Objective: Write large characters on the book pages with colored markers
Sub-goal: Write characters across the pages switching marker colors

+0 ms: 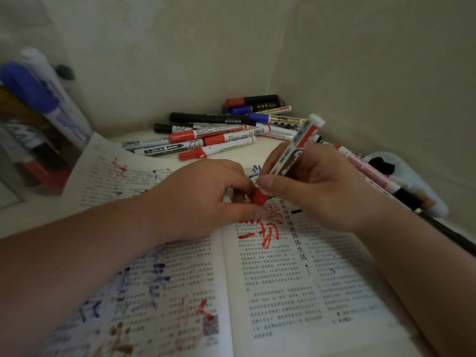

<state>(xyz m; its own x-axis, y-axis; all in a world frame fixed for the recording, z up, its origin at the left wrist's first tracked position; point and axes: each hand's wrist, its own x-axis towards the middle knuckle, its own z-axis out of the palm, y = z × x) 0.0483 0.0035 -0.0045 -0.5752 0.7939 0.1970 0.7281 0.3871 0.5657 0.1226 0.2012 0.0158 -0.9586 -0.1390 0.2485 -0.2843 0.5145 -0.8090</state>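
Red cap (258, 197) sits pinched in my left hand (195, 199) over the open book (283, 292). My right hand (322, 188) grips the marker (298, 143), tilted up.

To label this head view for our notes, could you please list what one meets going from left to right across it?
Blue-capped white marker, left hand, small red plastic cap it pinches, right hand gripping a white-and-red marker, pale rounded tray holding markers.
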